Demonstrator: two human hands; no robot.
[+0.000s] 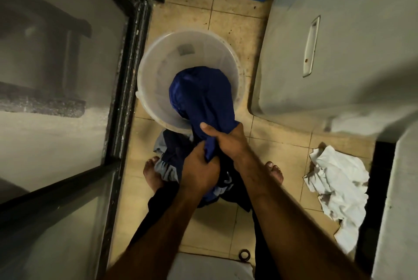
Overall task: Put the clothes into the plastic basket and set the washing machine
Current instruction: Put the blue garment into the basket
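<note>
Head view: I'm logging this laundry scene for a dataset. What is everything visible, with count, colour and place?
plastic basket: one, translucent white, on the floor, centre
blue garment: one, dark blue, far end inside the basket
clothes pile: one, navy and grey, on the floor, near side of the basket
white cloth: one, crumpled on the floor, right
appliance: one, grey-white, right
glass door: one, black-framed, left
floor tiles: beige
feet: two, bare, either side of the pile
left hand: grips the garment's near end
right hand: grips the garment just beyond
</note>
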